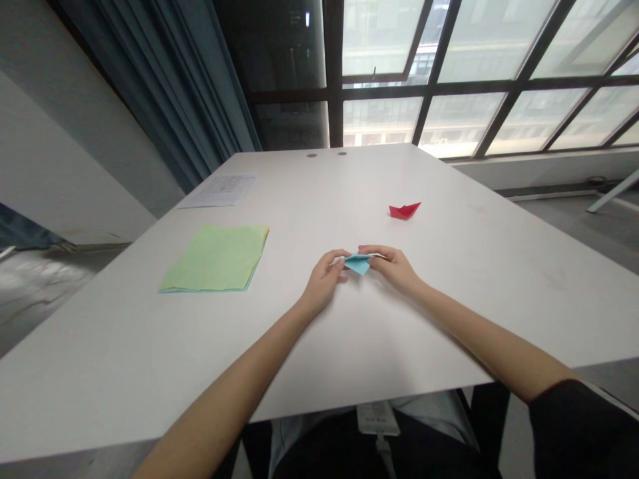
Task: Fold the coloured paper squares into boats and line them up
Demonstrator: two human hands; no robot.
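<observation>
A small folded piece of light blue paper [358, 264] is held just above the white table, with its pointed lower part facing me. My left hand [323, 278] pinches its left end between thumb and fingers. On the opposite end, my right hand [393, 265] grips the paper, thumb below and fingers along the top edge. The fingers cover both ends of the folded paper. Beyond my right hand sits a red folded paper boat [405, 211], apart from both hands.
A stack of square coloured paper [214, 259], green on top, lies to the left on the white table [309, 346]. Behind it is a printed sheet [219, 191]. Two round grommets are set near the far edge, before the windows. A blue curtain [164, 80] hangs at the left.
</observation>
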